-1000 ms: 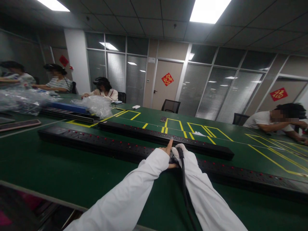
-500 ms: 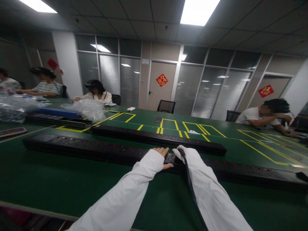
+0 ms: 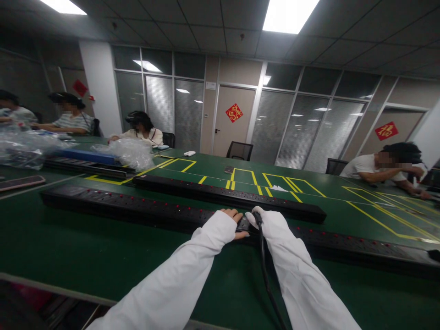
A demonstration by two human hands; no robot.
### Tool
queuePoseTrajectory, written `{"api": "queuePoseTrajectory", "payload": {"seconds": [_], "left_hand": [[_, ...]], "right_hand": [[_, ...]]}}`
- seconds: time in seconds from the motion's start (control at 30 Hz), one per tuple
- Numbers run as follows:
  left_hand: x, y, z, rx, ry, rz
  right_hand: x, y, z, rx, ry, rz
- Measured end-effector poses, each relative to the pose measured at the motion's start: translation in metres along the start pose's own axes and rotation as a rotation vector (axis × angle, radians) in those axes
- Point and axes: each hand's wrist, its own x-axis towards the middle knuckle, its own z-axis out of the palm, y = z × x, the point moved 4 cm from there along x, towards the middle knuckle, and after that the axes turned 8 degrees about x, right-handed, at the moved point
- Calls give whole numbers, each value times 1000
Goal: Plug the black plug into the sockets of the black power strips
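Observation:
A long black power strip (image 3: 137, 206) with a row of red dots lies across the green table. My left hand (image 3: 236, 222) grips its middle, fingers over the far side and thumb along the near side. Just right of it, my right hand (image 3: 255, 219) is closed on the end of a black cable (image 3: 264, 261), held against the strip's sockets. The cable hangs down along my right sleeve. What is at the cable's tip is hidden by my fingers. A second black power strip (image 3: 206, 192) lies behind the first.
Clear plastic wrap (image 3: 127, 155), a blue long box (image 3: 85, 156) and a phone (image 3: 20, 183) lie at the left. Yellow tape outlines (image 3: 244, 170) mark the far part of the table. Several people sit around it, one person (image 3: 378, 165) at the right.
The view has shifted slightly, so the room and strips appear a little further right. Below my right hand the cable hangs slightly further left. Both hands keep nearly the same places on the strip.

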Motion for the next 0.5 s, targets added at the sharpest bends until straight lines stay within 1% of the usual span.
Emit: {"api": "queuePoseTrajectory", "payload": {"seconds": [0.13,0.2,0.5], "left_hand": [[-1,1,1,1,64,-10],[-1,1,2,4,73,-14],[1,-1,3,-5,27,0]], "right_hand": [[-1,-4,6,-26,-6,-22],[-2,-4,9,-28,-2,-20],[-12,0,14,25,30,16]]}}
